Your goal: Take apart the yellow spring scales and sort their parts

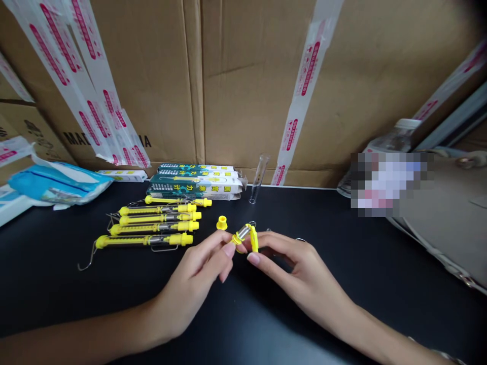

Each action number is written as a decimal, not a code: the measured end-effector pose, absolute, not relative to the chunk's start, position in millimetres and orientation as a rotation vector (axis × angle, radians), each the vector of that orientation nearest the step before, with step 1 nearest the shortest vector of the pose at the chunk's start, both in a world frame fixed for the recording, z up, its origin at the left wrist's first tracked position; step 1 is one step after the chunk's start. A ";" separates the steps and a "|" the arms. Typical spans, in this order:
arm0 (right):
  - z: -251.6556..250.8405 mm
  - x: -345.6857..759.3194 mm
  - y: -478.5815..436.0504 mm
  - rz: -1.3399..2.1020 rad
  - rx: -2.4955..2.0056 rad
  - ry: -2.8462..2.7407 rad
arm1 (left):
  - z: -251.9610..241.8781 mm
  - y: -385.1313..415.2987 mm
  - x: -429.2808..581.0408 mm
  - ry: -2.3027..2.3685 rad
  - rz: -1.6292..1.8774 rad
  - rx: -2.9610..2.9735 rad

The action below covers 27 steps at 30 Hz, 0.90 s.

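Note:
My left hand (198,279) and my right hand (292,268) meet over the black table (342,304), both pinching a small yellow spring-scale part with a metal spring (245,237). The left fingertips grip its lower yellow end. The right fingers hold its yellow strip. A loose yellow cap (221,222) stands just behind the left fingers. Several assembled yellow spring scales (152,225) with wire hooks lie in a row to the left.
Stacked scale boxes (196,185) lie behind the row. A clear tube (258,178) leans against the taped cardboard boxes (243,86) at the back. A blue plastic bag (57,182) sits far left. A beige bag (441,223) and a bottle occupy the right.

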State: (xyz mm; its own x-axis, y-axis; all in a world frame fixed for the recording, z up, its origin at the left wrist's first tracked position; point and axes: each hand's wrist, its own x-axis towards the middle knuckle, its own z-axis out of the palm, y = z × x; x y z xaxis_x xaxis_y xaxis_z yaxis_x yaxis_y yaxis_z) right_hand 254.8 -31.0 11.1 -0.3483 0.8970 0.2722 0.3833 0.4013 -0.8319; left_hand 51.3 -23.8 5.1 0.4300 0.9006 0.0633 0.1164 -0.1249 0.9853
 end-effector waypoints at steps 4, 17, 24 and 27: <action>15.6 259.1 -36.9 0.803 -1.186 -1.887 | 2.6 -23.2 52.8 0.997 0.899 1.527; 12.7 256.6 -42.2 0.644 -1.130 -2.011 | 0.7 -27.3 51.6 0.984 0.838 1.801; 11.4 254.2 -37.4 1.193 -1.082 -1.737 | 4.1 -28.8 50.7 1.020 0.844 1.878; 9.8 254.6 -36.8 1.180 -1.104 -1.717 | 7.4 -30.0 51.4 1.009 0.822 1.868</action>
State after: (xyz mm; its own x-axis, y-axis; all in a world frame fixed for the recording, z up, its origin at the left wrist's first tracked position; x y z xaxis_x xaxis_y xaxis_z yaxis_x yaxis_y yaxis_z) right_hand 254.6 -36.8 9.8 -0.3338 0.9357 0.1141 0.2293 0.1980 -0.9530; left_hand 51.4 -30.0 7.4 0.4613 0.8742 0.1512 0.3248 -0.3251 0.8882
